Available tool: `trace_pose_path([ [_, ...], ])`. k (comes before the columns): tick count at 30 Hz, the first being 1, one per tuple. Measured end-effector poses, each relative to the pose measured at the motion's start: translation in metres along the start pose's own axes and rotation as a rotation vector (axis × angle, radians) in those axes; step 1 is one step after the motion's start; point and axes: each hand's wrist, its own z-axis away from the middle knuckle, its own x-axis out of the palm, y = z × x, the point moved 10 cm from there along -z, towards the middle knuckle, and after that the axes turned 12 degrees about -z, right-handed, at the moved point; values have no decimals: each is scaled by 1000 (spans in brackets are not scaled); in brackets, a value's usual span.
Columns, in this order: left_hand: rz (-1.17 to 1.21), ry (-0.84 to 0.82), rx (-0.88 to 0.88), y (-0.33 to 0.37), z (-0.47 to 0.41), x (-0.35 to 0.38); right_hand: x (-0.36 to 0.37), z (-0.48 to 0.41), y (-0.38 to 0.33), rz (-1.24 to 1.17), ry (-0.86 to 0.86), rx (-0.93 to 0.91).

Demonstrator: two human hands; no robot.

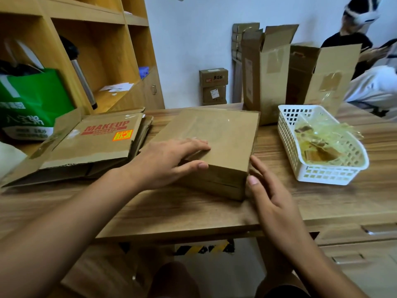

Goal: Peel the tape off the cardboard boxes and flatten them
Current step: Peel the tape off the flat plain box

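One taped box [214, 136] sat centre, left hand [171, 160] flat on top, right hand [272, 196] straight-fingered against side, neither gripping. At 9 flattened stack [92, 143], at 3 tape scraps [322, 134] in basket [326, 176] (opened boxes [266, 78] at 1 stood unflattened).
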Motion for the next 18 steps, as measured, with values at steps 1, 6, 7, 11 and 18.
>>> trace_pose_path([
  [1, -14, 1, -7, 2, 1, 1, 5, 5, 1, -7, -19, 1],
  [6, -33, -6, 44, 25, 4, 9, 32, 27, -3, 74, -134, -18],
  [7, -34, -9, 50, 29, 3, 11, 37, 30, -4, 84, -163, -19],
  [11, -12, -25, 51, 35, 1, 14, 40, 33, -10, 82, -234, -56],
  [18, 153, -9, -1, 23, 0, 13, -16, 1, 19, -128, 37, 57],
])
